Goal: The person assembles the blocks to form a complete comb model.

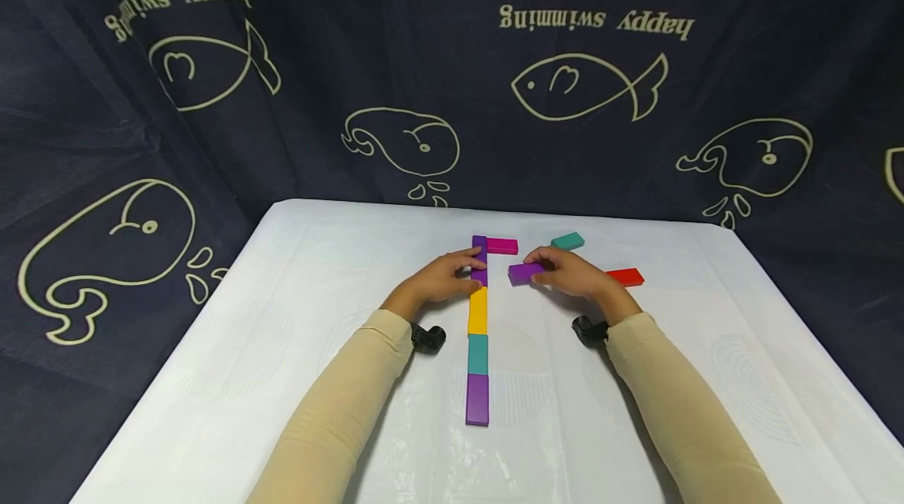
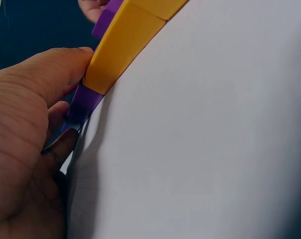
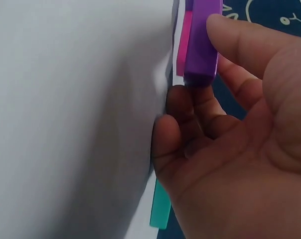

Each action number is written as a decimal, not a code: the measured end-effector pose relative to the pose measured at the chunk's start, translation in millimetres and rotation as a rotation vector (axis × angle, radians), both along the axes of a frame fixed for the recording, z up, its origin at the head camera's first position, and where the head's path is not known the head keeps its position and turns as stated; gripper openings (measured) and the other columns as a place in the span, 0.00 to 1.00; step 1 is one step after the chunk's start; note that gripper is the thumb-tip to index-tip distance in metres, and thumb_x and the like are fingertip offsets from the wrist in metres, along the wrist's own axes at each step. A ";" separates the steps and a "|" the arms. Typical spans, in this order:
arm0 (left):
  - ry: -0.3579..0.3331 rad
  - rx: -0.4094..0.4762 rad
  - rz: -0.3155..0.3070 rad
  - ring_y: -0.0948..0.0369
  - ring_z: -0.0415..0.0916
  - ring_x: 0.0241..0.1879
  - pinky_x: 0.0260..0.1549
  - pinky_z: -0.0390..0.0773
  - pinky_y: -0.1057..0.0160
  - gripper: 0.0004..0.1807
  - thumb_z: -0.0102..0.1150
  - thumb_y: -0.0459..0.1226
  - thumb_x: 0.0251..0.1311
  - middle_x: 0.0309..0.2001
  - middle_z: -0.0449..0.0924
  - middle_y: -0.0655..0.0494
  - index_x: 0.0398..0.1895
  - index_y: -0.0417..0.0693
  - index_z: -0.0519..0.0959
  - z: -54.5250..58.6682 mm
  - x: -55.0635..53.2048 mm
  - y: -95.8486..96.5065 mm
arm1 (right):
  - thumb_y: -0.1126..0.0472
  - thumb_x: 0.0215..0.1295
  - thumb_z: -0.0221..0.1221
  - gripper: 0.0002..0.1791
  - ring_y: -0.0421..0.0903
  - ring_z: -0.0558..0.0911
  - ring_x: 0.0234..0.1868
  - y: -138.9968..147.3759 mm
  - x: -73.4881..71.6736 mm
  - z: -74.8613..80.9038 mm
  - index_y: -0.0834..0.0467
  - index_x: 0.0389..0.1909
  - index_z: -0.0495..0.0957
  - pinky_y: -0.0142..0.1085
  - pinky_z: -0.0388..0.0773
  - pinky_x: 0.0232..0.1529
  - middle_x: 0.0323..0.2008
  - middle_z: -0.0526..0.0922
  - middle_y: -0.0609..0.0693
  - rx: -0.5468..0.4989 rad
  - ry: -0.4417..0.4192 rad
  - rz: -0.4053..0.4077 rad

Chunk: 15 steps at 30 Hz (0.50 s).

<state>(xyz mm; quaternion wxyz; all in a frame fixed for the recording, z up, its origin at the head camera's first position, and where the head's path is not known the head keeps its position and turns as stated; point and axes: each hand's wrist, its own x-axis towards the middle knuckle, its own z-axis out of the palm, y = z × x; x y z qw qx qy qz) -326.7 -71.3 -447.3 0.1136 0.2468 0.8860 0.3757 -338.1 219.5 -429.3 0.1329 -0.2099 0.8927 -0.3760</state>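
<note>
A straight column of flat blocks runs down the table: a purple block (image 1: 479,242) at the far end, then a yellow block (image 1: 478,312), a teal block (image 1: 478,355) and another purple block (image 1: 477,400) nearest. My left hand (image 1: 441,278) rests its fingertips against the far purple block, the thumb by its joint with the yellow one. Between thumb and fingers, my right hand (image 1: 572,275) pinches a loose purple block (image 3: 203,47), right of the column. It looks slightly raised off the table. A magenta block (image 1: 503,246) lies crosswise, its end by the column's far end.
Beyond the right hand lies a loose teal block (image 1: 568,241). To its right is a red block (image 1: 627,277), partly hidden by the wrist. A white cloth covers the table (image 1: 593,425); a dark printed curtain (image 1: 480,56) hangs behind its far edge.
</note>
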 end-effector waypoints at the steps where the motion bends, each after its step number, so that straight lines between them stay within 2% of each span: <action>1: 0.001 -0.002 0.000 0.56 0.51 0.75 0.72 0.53 0.52 0.23 0.63 0.42 0.64 0.76 0.57 0.63 0.63 0.54 0.78 0.0 0.0 0.0 | 0.64 0.68 0.60 0.15 0.53 0.72 0.52 -1.6 -0.4 0.4 0.59 0.55 0.77 0.49 0.71 0.60 0.49 0.78 0.55 0.001 0.000 -0.005; 15: 0.018 0.004 -0.021 0.56 0.51 0.75 0.73 0.52 0.52 0.23 0.63 0.42 0.64 0.76 0.57 0.61 0.63 0.54 0.78 -1.5 -2.4 -1.7 | 0.66 0.69 0.58 0.14 0.56 0.72 0.51 -26.1 -2.7 4.1 0.63 0.53 0.76 0.52 0.70 0.60 0.49 0.78 0.58 0.004 0.045 -0.021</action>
